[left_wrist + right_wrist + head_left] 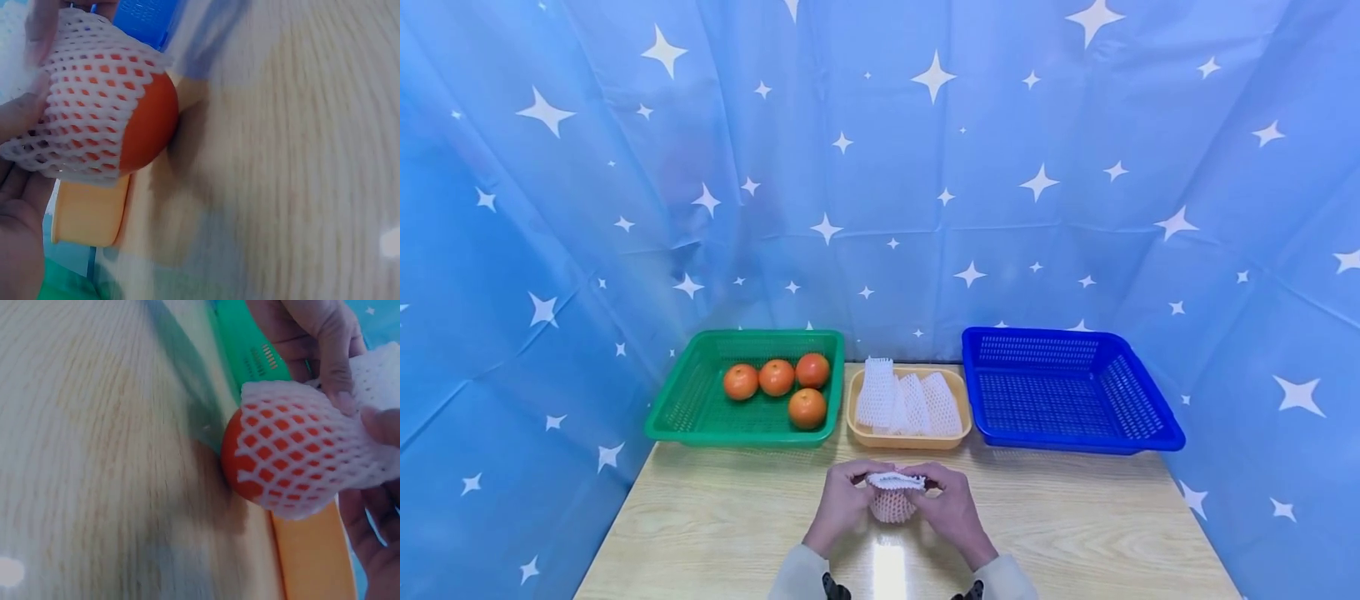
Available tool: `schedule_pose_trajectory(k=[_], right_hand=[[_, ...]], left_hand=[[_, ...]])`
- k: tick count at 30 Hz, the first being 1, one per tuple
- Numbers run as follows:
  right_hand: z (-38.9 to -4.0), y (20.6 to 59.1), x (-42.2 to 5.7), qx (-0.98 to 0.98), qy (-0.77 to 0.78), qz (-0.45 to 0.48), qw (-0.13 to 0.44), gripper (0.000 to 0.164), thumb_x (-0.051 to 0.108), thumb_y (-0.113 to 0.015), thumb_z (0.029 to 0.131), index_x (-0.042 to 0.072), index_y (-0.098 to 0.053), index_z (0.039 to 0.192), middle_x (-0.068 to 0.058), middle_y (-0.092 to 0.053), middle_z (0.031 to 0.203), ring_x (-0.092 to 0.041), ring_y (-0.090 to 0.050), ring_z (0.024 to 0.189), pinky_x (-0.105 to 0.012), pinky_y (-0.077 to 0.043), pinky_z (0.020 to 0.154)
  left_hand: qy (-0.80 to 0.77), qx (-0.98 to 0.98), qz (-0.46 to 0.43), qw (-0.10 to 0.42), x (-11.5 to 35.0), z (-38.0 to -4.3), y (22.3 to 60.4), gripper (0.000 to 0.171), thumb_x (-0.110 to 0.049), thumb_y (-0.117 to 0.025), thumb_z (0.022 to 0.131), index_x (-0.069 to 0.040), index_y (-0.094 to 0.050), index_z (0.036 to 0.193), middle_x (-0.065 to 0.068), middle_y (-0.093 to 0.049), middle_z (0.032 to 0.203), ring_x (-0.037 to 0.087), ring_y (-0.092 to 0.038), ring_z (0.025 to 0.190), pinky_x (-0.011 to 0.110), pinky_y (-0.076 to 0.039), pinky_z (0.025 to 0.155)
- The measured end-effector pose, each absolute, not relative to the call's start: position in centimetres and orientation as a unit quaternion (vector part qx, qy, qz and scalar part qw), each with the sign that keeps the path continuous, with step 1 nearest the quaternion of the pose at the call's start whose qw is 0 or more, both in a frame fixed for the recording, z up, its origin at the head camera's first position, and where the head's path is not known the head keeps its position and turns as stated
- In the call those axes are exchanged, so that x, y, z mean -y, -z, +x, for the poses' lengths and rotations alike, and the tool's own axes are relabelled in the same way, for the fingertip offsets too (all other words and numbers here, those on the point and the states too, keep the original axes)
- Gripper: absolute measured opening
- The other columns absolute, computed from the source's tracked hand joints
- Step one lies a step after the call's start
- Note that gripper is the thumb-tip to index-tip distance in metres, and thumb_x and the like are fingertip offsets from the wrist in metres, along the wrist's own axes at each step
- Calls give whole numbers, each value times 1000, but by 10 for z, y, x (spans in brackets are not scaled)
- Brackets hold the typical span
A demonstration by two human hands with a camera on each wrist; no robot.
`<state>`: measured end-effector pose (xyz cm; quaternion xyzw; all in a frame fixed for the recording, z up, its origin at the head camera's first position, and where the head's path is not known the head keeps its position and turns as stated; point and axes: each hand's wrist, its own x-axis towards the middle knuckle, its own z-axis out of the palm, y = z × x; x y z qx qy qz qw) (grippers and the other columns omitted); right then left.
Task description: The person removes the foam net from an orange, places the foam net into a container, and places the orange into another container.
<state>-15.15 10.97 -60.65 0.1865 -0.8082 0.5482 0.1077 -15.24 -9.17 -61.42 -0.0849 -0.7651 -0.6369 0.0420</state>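
Observation:
At the table's near middle, my left hand (841,502) and right hand (952,506) pinch the upper part of a white foam net sleeve (892,504) from both sides. Inside the sleeve is a round orange-red fruit (153,128), its lower end bare below the net's edge. In the right wrist view, the mesh (294,450) fits closely around the fruit, and the loose end of the sleeve extends past the fingers. Some fingertips are hidden behind the sleeve.
A green basket (685,435) at the back left holds several orange-red fruits (777,377). Behind my hands, a yellow tray (910,443) holds several flat foam net sleeves (876,396). A blue basket (1045,400) stands at the back right, before a starry blue curtain (887,167).

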Motion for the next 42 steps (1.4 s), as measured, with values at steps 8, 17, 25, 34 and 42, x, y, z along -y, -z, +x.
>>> schedule_pose_trajectory(k=[8, 17, 25, 34, 42], right_hand=[[-156, 602, -123, 806, -520, 282, 13, 73, 4, -86, 74, 14, -59, 141, -6, -66, 120, -17, -64, 100, -30, -61, 81], [-163, 601, -123, 848, -454, 272, 34, 73, 9, -92, 68, 25, -66, 134, -4, -58, 143, -25, -59, 127, -44, -55, 102], [-164, 607, -125, 846, -491, 208, 26, 46, 14, -89, 76, 24, -74, 119, 8, -75, 117, -9, -69, 105, -37, -59, 96], [-160, 618, -114, 796, -594, 94, 58, 23, 0, -84, 79, 12, -81, 98, -7, -79, 97, -4, -71, 84, -22, -62, 79], [-161, 619, -109, 805, -590, 9, 58, 18, 4, -83, 83, 5, -81, 101, -13, -79, 98, -3, -69, 78, -17, -59, 69]], left_hand=[[661, 745, -87, 20, 97, -154, 624, 39, -13, -74, 94, -6, -66, 131, 13, -67, 132, 35, -61, 129, 46, -50, 111], [667, 715, -187, -95, 103, -150, 623, 73, -11, -75, 92, -18, -40, 157, 10, -43, 161, 37, -38, 150, 39, -35, 124], [575, 788, -190, -114, 104, -146, 641, 107, -3, -86, 76, -18, -26, 163, 11, -36, 165, 34, -39, 150, 30, -33, 124], [621, 766, -131, -100, 100, -145, 644, 98, -14, -91, 76, -18, -38, 158, 7, -47, 157, 29, -51, 140, 32, -47, 114], [645, 747, -132, -94, 101, -144, 644, 91, -18, -92, 74, -26, -45, 152, 4, -54, 150, 22, -57, 133, 19, -48, 107]])
